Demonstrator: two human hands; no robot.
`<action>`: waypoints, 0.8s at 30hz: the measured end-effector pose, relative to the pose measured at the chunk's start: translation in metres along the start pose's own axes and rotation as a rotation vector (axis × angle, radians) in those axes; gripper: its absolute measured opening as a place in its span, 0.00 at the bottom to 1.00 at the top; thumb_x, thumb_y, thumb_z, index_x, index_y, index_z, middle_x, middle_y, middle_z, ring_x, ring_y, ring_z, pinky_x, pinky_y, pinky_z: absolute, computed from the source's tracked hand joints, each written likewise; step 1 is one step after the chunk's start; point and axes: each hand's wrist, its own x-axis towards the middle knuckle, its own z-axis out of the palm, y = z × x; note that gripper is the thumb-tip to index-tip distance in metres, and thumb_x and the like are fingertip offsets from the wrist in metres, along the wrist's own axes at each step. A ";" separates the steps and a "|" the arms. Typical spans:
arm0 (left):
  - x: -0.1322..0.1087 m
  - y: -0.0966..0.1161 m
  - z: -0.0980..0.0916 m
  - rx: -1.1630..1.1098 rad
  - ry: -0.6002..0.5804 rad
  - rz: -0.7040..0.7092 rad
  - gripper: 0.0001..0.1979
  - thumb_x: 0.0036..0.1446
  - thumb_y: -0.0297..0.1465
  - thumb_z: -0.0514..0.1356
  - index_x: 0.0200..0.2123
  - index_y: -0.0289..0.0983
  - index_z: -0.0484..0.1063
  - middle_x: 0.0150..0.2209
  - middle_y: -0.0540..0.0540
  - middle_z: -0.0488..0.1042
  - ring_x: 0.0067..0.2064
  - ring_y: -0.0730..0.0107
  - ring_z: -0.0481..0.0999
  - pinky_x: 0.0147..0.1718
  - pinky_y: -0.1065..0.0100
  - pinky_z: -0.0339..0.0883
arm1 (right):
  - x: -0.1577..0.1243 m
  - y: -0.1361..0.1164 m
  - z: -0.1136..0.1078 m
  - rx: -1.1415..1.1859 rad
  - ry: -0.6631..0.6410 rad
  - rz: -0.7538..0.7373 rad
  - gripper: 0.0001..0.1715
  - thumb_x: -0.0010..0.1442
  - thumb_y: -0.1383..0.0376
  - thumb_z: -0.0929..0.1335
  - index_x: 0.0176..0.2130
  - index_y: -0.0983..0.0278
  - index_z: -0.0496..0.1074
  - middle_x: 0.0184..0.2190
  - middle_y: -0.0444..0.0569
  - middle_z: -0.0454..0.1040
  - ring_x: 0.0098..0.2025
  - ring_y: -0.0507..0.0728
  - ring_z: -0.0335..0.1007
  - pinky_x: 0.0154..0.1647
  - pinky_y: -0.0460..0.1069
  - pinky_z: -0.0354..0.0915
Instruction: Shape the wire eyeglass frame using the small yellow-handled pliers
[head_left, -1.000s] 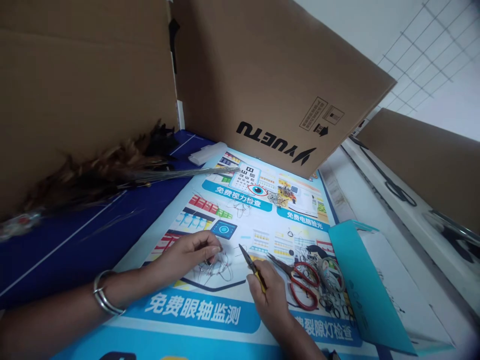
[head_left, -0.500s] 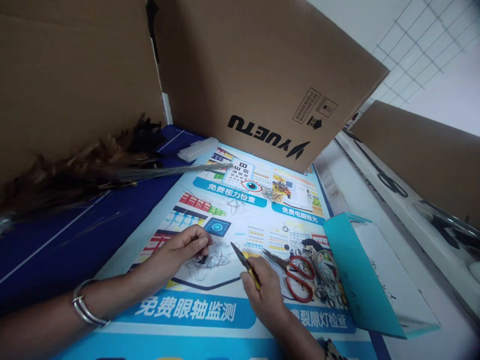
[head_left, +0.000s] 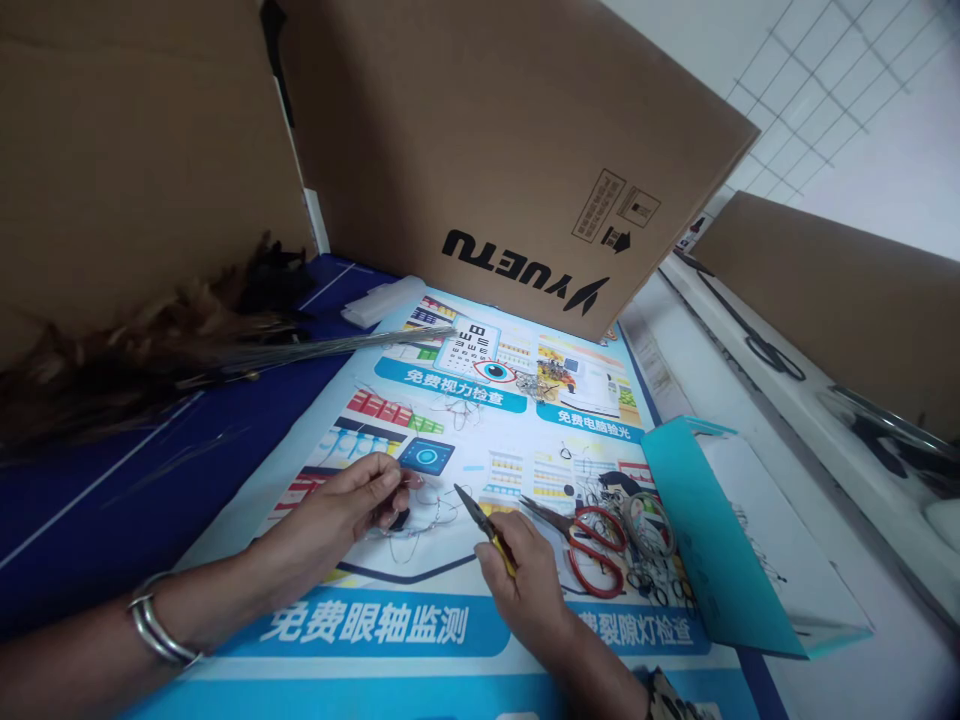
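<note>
Left hand (head_left: 367, 495) has slid a bit further from the pliers since a second ago, so the gap to their tip is wider, and the whole view has drifted so most stuff sits more to the left. It's pinched up tight, thumb against finger, with thin, springy wire (head_left: 435, 515) at the fingertips, loops of it spilling over the glossy printed poster (head_left: 450, 690). Something small and dark pokes out under the curled fingers, can't tell what. Forearm comes in low from the left, shiny metal bangle (head_left: 156, 632) round the wrist.

Right hand (head_left: 529, 575) is wrapped snugly round the pliers (head_left: 480, 522): yellow grips, dark pointed nose aimed up and left toward the wire, not touching the fingers. Can't tell if the nose is open a crack. Knuckles up, wrist angled in from the lower right.

Just beside that hand: scissors (head_left: 596, 550) with rounded red handles and dark blades, then a clear-ish ring-shaped roll (head_left: 649, 525) by a tangle of little metal loops (head_left: 660, 585), next to a smooth teal box (head_left: 720, 545).
</note>
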 end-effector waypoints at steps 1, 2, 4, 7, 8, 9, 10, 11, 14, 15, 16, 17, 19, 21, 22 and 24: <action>0.000 0.000 0.000 -0.010 0.000 -0.002 0.13 0.61 0.43 0.60 0.36 0.38 0.72 0.27 0.51 0.69 0.30 0.69 0.62 0.32 0.68 0.57 | 0.000 0.000 0.000 -0.001 0.002 0.003 0.13 0.64 0.59 0.63 0.43 0.63 0.71 0.37 0.53 0.74 0.38 0.58 0.70 0.36 0.49 0.67; 0.000 0.001 0.000 -0.020 0.000 -0.003 0.13 0.61 0.43 0.61 0.35 0.38 0.71 0.27 0.51 0.69 0.30 0.69 0.62 0.31 0.68 0.58 | 0.000 0.000 0.000 -0.003 0.004 0.006 0.13 0.64 0.59 0.63 0.43 0.63 0.71 0.37 0.52 0.74 0.38 0.58 0.70 0.36 0.49 0.68; 0.000 0.001 0.000 -0.037 0.002 -0.001 0.13 0.61 0.42 0.61 0.35 0.38 0.71 0.27 0.52 0.69 0.29 0.70 0.62 0.31 0.69 0.58 | -0.001 -0.001 0.000 -0.009 0.005 0.010 0.13 0.64 0.59 0.63 0.43 0.63 0.71 0.37 0.53 0.74 0.38 0.58 0.70 0.36 0.49 0.68; 0.001 0.000 -0.001 -0.059 -0.002 0.009 0.12 0.61 0.41 0.61 0.35 0.38 0.71 0.28 0.51 0.69 0.30 0.70 0.63 0.31 0.69 0.59 | -0.001 -0.001 0.000 -0.007 0.010 0.001 0.14 0.64 0.59 0.63 0.44 0.64 0.71 0.37 0.53 0.74 0.38 0.58 0.70 0.36 0.49 0.68; 0.001 0.000 -0.002 -0.062 -0.005 0.008 0.11 0.62 0.41 0.61 0.35 0.38 0.71 0.28 0.51 0.69 0.30 0.70 0.63 0.31 0.68 0.59 | 0.000 -0.001 0.000 -0.003 0.012 -0.003 0.14 0.64 0.59 0.63 0.44 0.64 0.71 0.37 0.53 0.74 0.38 0.58 0.70 0.36 0.50 0.68; 0.001 -0.001 -0.003 -0.063 -0.009 0.007 0.11 0.62 0.41 0.61 0.36 0.38 0.71 0.29 0.51 0.69 0.30 0.70 0.63 0.31 0.68 0.59 | 0.000 -0.002 -0.001 0.001 0.014 -0.007 0.14 0.64 0.59 0.63 0.43 0.64 0.71 0.36 0.53 0.74 0.38 0.58 0.70 0.37 0.50 0.68; 0.001 -0.002 -0.004 -0.063 -0.014 0.004 0.11 0.62 0.40 0.60 0.36 0.38 0.71 0.29 0.51 0.69 0.30 0.70 0.64 0.31 0.68 0.60 | 0.000 -0.002 -0.001 0.003 0.016 -0.011 0.13 0.65 0.59 0.63 0.42 0.64 0.71 0.36 0.53 0.73 0.37 0.58 0.70 0.37 0.50 0.68; 0.001 -0.002 -0.004 -0.060 -0.019 0.002 0.11 0.63 0.40 0.60 0.37 0.38 0.71 0.29 0.51 0.70 0.30 0.70 0.64 0.32 0.68 0.60 | 0.000 -0.002 -0.001 0.003 0.018 -0.014 0.12 0.65 0.59 0.63 0.42 0.63 0.71 0.36 0.52 0.73 0.37 0.58 0.70 0.37 0.50 0.68; 0.001 -0.001 -0.004 -0.041 -0.025 0.010 0.11 0.63 0.41 0.59 0.36 0.38 0.71 0.28 0.51 0.69 0.30 0.69 0.64 0.32 0.68 0.59 | 0.001 -0.004 -0.002 -0.012 0.030 -0.031 0.11 0.64 0.60 0.62 0.41 0.63 0.70 0.34 0.52 0.73 0.36 0.57 0.69 0.35 0.49 0.68; 0.000 -0.001 -0.003 -0.032 -0.024 0.012 0.12 0.63 0.41 0.59 0.36 0.38 0.71 0.28 0.51 0.69 0.30 0.69 0.64 0.32 0.68 0.59 | 0.000 -0.004 -0.002 -0.017 0.031 -0.034 0.11 0.64 0.60 0.62 0.41 0.63 0.70 0.34 0.52 0.73 0.36 0.57 0.69 0.35 0.49 0.68; 0.000 0.000 -0.003 -0.023 -0.024 0.012 0.12 0.63 0.41 0.58 0.36 0.38 0.71 0.28 0.51 0.69 0.30 0.68 0.64 0.32 0.67 0.59 | 0.000 -0.004 -0.002 -0.021 0.028 -0.034 0.11 0.64 0.60 0.63 0.41 0.63 0.70 0.34 0.52 0.73 0.36 0.58 0.69 0.35 0.49 0.68; 0.000 0.000 -0.002 -0.015 -0.024 0.012 0.12 0.64 0.41 0.58 0.36 0.38 0.71 0.27 0.50 0.69 0.30 0.68 0.64 0.32 0.67 0.59 | 0.000 -0.004 -0.002 -0.023 0.021 -0.028 0.12 0.64 0.60 0.63 0.42 0.63 0.70 0.35 0.52 0.73 0.36 0.58 0.70 0.35 0.49 0.68; 0.000 0.000 -0.002 -0.002 -0.029 0.011 0.13 0.64 0.42 0.58 0.36 0.38 0.70 0.28 0.50 0.70 0.30 0.68 0.64 0.33 0.67 0.59 | 0.000 -0.005 -0.002 -0.024 0.003 -0.001 0.12 0.64 0.60 0.63 0.43 0.63 0.71 0.35 0.52 0.73 0.37 0.58 0.70 0.35 0.49 0.68; 0.000 -0.001 -0.002 0.008 -0.038 0.023 0.13 0.65 0.42 0.57 0.36 0.38 0.70 0.28 0.50 0.70 0.30 0.68 0.64 0.33 0.66 0.59 | 0.000 -0.005 -0.002 -0.023 -0.006 0.015 0.11 0.64 0.61 0.63 0.43 0.63 0.71 0.36 0.52 0.73 0.37 0.58 0.70 0.35 0.49 0.68; 0.000 -0.002 -0.001 0.015 -0.043 0.029 0.13 0.65 0.42 0.56 0.36 0.38 0.70 0.28 0.50 0.70 0.30 0.68 0.64 0.33 0.67 0.59 | 0.000 -0.005 -0.002 -0.023 -0.005 0.013 0.11 0.64 0.61 0.63 0.43 0.63 0.71 0.36 0.52 0.73 0.37 0.58 0.70 0.36 0.49 0.68; 0.001 -0.004 0.000 0.035 -0.052 0.048 0.13 0.65 0.42 0.56 0.36 0.39 0.70 0.28 0.51 0.69 0.31 0.68 0.64 0.33 0.67 0.59 | 0.000 -0.005 -0.001 -0.025 0.005 -0.007 0.11 0.63 0.62 0.63 0.43 0.63 0.71 0.35 0.52 0.73 0.37 0.58 0.70 0.37 0.50 0.68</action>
